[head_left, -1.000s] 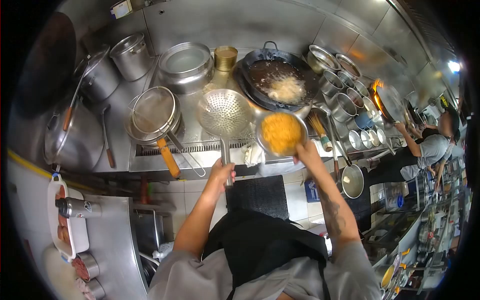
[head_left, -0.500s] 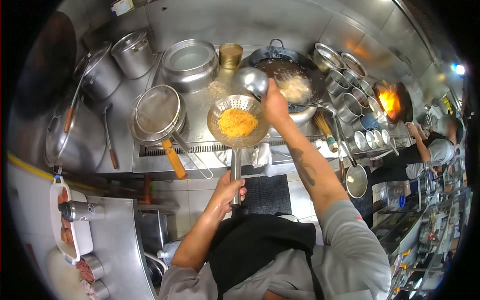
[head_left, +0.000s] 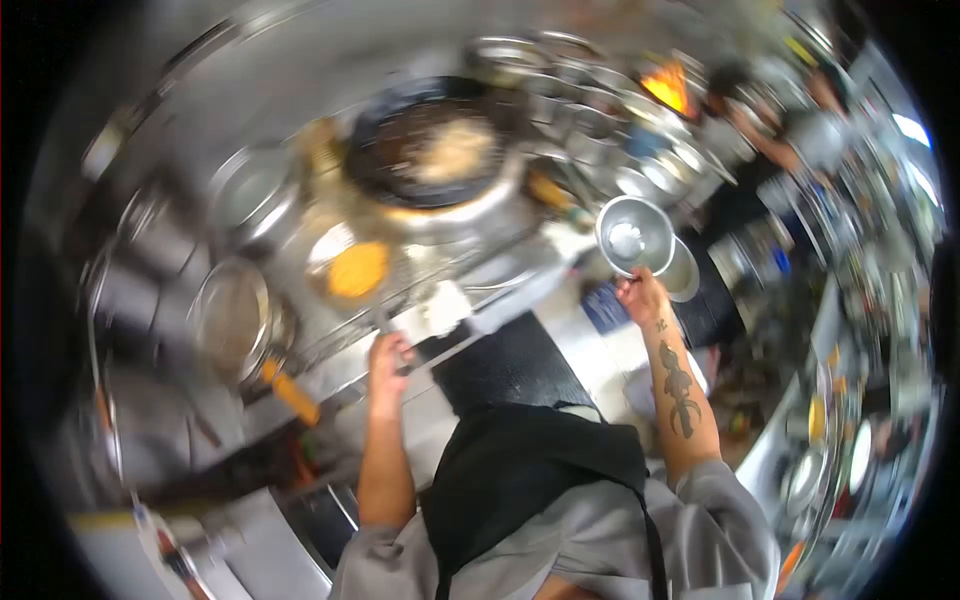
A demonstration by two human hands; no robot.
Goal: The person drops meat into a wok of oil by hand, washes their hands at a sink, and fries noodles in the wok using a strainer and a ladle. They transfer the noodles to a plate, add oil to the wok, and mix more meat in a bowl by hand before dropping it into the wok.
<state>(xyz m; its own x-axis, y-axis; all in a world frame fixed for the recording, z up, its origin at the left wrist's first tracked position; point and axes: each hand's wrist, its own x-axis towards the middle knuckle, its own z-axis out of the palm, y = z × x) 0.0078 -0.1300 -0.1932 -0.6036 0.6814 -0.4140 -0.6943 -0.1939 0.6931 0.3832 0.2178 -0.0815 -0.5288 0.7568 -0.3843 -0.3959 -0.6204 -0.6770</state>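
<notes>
My left hand [head_left: 388,370] is closed around the handle of a perforated metal strainer [head_left: 331,246]. A heap of thin golden-yellow shreds [head_left: 358,270] lies in the strainer, over the stove edge. Out to the right, my right hand [head_left: 642,294] grips the near rim of a round metal bowl [head_left: 634,238], whose shiny inside faces up. Behind the strainer stands a dark wok [head_left: 372,165] of dark liquid, with a pale, frothy mass [head_left: 455,150] in it. Motion blurs much of the view.
On the left are a round mesh sieve [head_left: 232,318] with a wooden handle and a large metal pot [head_left: 252,190]. Several metal containers [head_left: 590,120] stand right of the wok. Flames [head_left: 668,88] rise further along, near another person [head_left: 815,135]. A dark mat [head_left: 510,365] covers part of the floor.
My right hand has swung from beside the wok out to the right, with a rounded metal vessel in it both times. The view has turned right. My left hand still holds the strainer.
</notes>
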